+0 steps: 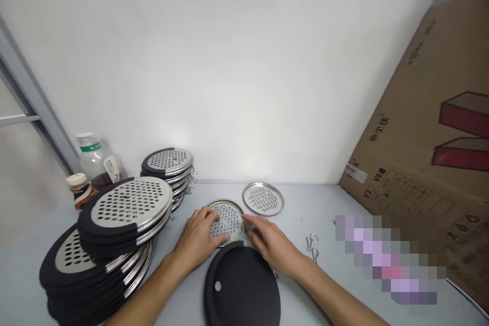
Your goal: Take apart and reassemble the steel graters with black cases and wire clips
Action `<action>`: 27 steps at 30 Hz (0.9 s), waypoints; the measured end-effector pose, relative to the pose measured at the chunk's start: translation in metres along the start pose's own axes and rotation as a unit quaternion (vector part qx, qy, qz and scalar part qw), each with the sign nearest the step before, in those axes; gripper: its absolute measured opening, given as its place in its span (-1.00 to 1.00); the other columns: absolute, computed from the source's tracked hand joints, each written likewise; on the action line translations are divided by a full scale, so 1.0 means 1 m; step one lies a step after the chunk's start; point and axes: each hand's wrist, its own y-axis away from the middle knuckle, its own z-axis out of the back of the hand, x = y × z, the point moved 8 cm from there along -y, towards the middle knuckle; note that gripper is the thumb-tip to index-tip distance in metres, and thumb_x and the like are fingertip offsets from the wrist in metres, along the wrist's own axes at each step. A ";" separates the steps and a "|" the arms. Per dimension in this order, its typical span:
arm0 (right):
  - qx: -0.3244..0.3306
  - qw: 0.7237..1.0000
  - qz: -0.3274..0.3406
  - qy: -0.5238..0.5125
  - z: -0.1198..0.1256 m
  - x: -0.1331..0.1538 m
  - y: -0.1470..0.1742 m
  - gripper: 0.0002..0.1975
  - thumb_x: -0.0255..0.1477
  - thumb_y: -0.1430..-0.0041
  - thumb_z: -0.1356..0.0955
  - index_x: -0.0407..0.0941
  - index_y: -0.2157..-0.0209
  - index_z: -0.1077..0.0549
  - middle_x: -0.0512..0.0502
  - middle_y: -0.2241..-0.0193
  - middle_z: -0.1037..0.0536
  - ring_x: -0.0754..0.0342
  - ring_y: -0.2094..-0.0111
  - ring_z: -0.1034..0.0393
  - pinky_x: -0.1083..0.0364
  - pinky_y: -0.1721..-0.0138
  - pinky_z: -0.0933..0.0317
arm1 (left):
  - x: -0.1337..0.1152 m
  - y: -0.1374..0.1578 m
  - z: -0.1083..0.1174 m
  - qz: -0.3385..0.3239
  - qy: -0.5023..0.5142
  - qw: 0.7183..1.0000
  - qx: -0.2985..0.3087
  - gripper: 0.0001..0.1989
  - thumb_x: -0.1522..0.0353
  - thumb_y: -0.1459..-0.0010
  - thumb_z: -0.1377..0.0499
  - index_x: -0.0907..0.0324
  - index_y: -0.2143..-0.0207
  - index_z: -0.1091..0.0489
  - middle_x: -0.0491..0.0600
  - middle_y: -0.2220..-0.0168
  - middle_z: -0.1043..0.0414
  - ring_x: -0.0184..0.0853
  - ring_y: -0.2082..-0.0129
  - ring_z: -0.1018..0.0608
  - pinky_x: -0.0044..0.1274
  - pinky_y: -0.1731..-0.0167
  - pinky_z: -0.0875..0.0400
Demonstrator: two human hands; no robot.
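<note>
A round metal grater plate (228, 220) with rows of holes and a raised rim lies between my hands. My left hand (198, 234) holds its left side, fingers curled over the rim and thumb on the lower part. At the right rim, my right hand (269, 239) pinches the edge with its fingertips. Just below, partly between my forearms, is a round black disc (244, 288) with a thick curved border and one small hole. Behind the right hand, a second grater plate (263, 198) with raised teeth rests flat on the table.
At left stand stacks of black-edged grater plates (132, 201), with another stack (170, 160) farther back. Bottles (101, 163) sit behind them. Small wire clips (311, 242) lie right of my hand. A large cardboard box (412, 163) leans at right, near a blurred-out purple item (382, 260).
</note>
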 end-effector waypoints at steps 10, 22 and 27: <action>0.056 0.997 0.043 0.030 -0.008 0.015 0.006 -0.59 -0.74 -0.04 -0.20 -0.09 0.24 -0.54 -0.13 0.07 -0.52 -0.01 0.07 -0.43 0.05 0.01 -0.27 | -0.008 0.009 0.011 0.020 -0.014 1.000 0.015 -0.67 0.27 0.08 -0.36 0.14 0.23 -0.43 0.02 0.14 -0.38 -0.09 0.07 -0.42 -0.35 0.06 -0.29; 0.044 0.998 0.036 0.035 -0.003 0.011 0.003 -0.63 -0.79 0.07 -0.18 -0.11 0.36 -0.43 -0.06 0.28 -0.52 0.06 0.27 -0.42 0.14 0.22 -0.25 | 0.006 -0.033 0.023 0.065 -0.075 0.992 -0.081 -0.64 0.16 -0.11 -0.23 0.20 0.12 -0.44 0.11 0.10 -0.38 -0.08 0.01 -0.41 -0.36 -0.03 -0.26; 0.055 0.997 0.047 0.022 -0.005 0.014 0.004 -0.61 -0.80 0.09 -0.17 -0.11 0.36 -0.45 -0.07 0.25 -0.53 0.06 0.24 -0.44 0.15 0.20 -0.27 | 0.021 -0.077 0.000 0.117 -0.081 0.988 -0.055 -0.58 0.13 -0.09 -0.24 0.29 0.14 -0.47 0.21 0.07 -0.40 0.01 -0.02 -0.40 -0.36 0.01 -0.27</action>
